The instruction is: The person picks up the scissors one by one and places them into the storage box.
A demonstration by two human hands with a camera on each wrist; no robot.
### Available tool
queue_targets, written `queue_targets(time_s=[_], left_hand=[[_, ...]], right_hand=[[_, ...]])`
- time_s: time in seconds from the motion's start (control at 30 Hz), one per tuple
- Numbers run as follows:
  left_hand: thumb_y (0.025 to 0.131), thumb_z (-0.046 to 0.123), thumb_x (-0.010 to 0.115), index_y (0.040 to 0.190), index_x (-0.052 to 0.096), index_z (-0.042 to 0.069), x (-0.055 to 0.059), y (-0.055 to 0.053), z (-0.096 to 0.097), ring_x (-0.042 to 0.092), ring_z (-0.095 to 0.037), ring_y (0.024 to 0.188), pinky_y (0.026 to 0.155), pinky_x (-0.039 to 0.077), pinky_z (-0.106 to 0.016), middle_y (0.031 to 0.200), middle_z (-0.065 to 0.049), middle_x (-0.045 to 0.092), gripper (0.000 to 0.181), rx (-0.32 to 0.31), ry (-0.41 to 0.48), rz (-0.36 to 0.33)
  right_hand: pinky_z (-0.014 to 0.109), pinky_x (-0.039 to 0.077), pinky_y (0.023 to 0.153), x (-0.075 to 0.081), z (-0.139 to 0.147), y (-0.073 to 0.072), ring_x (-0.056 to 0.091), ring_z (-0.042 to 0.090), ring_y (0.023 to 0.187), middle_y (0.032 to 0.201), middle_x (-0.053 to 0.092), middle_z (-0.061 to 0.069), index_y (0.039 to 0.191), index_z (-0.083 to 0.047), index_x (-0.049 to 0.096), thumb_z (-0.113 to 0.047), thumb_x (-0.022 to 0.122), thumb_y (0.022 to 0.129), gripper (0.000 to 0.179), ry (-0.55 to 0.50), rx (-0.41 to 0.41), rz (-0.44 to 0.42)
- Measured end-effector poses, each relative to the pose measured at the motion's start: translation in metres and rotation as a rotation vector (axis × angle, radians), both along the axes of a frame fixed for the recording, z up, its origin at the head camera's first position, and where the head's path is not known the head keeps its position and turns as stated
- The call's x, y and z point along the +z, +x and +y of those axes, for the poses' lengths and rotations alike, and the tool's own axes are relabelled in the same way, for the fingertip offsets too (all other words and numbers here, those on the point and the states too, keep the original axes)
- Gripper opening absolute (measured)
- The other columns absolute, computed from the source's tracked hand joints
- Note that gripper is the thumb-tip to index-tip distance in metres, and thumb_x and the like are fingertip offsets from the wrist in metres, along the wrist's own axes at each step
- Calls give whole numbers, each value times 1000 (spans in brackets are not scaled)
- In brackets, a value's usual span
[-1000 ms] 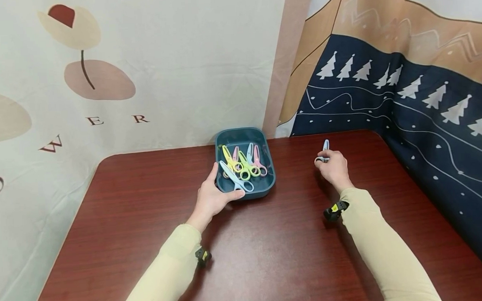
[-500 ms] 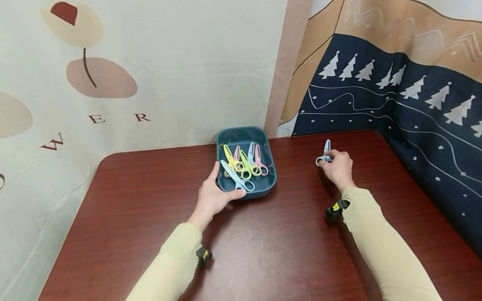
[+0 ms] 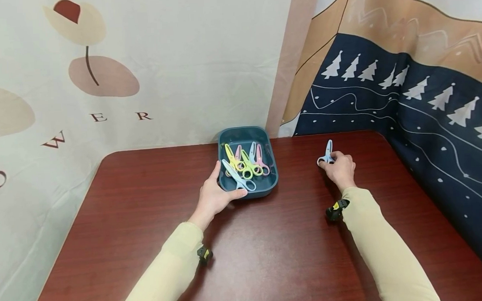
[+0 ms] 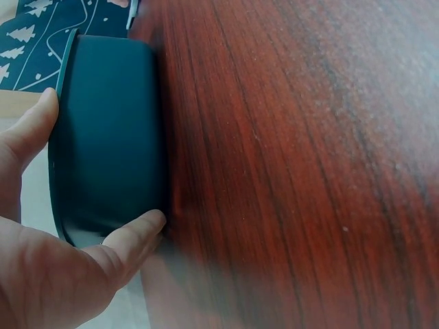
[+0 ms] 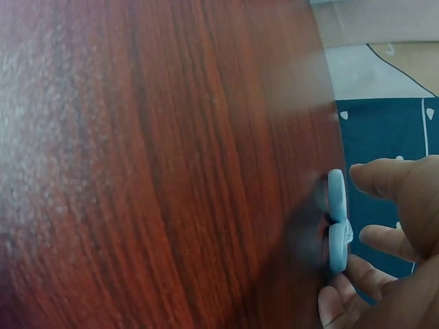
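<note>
My left hand [image 3: 214, 195] holds the near left corner of a dark teal plastic tray [image 3: 269, 191], thumb on the near rim and fingers along the left side. Several pastel scissors lie in it, among them light blue scissors [image 3: 238, 175] at the front, yellow scissors [image 3: 230, 154] and green scissors [image 3: 247, 163]. On the table to the right lie light blue scissors [image 3: 329, 149], blades pointing away. My right hand [image 3: 340, 170] is right at their handles; in the right wrist view the upper fingertip stands apart from the loops [image 5: 336, 195], with other fingertips close below them.
The tray stands near the back edge of the dark red wooden table [image 3: 148, 224], close to a pale printed cloth [image 3: 182, 73]. A navy cloth [image 3: 351, 102] with white trees hangs along the back right and right side.
My right hand has eased slightly right off the scissors' handles, so more of them shows. The left hand keeps its hold on the tray. The head view has shifted slightly.
</note>
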State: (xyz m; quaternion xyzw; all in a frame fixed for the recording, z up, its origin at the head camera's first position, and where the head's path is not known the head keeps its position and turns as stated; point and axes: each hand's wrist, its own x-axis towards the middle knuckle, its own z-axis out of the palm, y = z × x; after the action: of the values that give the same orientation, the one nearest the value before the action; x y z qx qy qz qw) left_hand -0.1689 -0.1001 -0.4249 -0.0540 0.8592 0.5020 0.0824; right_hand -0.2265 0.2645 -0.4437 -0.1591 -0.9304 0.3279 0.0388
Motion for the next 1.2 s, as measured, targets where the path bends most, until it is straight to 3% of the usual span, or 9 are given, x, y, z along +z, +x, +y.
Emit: queue_targets(time_s=[0.3,0.73,1.2], left_hand=[[75,34,94,167,16,24,-1,0,0,39,-33,146,114,42,-49,164,-13,38,122,4,1,-2],[74,34,95,167,16,24,-2,0,0,39,-33,146,114,42,-49,164,-13,38,122,8,6,2],[75,33,95,167,16,23,-2,-1,0,39,-33,146,114,42,-49,164,-13,38,122,2,9,5]], right_hand=[[57,30,103,-2,-1,-1,42,47,118,125,55,35,138,11,52,-25,70,97,58,35,-10,-19],[59,37,101,0,-4,-2,36,50,123,131,47,36,139,9,52,-30,68,97,59,41,-42,-80],[59,37,99,0,-2,-1,36,48,121,130,48,34,141,8,55,-24,72,96,57,52,5,-101]])
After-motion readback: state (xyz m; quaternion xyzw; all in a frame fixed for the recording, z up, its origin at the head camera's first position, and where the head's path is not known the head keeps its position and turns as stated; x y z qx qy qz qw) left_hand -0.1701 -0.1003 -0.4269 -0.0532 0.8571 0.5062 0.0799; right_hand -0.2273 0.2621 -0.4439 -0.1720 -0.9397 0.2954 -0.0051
